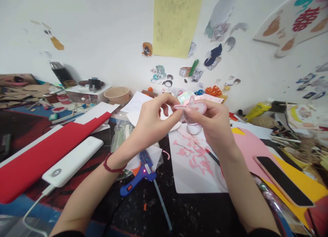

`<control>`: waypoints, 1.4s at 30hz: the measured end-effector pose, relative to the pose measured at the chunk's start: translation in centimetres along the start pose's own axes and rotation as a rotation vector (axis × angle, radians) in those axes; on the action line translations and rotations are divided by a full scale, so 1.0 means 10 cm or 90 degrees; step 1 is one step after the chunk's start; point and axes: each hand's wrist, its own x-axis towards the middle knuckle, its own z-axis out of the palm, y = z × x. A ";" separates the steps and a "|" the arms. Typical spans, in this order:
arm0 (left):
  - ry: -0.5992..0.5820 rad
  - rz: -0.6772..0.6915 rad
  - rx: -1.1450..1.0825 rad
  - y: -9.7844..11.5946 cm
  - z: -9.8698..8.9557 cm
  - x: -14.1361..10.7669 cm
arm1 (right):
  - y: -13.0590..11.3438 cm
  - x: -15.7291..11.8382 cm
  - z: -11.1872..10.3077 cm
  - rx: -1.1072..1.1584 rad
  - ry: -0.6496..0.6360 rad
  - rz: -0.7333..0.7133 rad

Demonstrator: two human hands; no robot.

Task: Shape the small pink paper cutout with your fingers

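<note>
A small pink and white cutout piece [197, 108] with pointed tips is held up over the table in the middle of the view. My left hand [161, 115] pinches its left edge between thumb and fingertips. From the right, my right hand [212, 119] grips the same piece, with the thumb across its front. Just below the piece, a round clear rim [194, 129] shows. Beneath the hands lies a white sheet [187, 179] with pink paper scraps [202, 161] on it. A blue glue gun [139, 179] with a lit red light lies left of the sheet.
A white power bank [73, 161] with a cable and a red folded sheet [51, 155] lie at left. A phone [283, 180] rests on pink and yellow paper at right. Behind stand a tan bowl [117, 95] and a yellow bottle [258, 109].
</note>
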 end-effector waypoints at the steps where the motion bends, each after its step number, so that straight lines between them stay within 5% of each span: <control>1: 0.000 0.001 0.000 0.00 0.00 0.00 | 0.00 0.00 0.00 -0.003 0.005 -0.007; 17: 0.028 0.049 -0.034 0.04 -0.01 -0.01 | 0.00 -0.01 0.02 0.063 0.065 -0.091; 42: 0.090 0.097 0.026 0.04 0.01 -0.03 | -0.03 -0.03 0.01 0.066 0.061 -0.087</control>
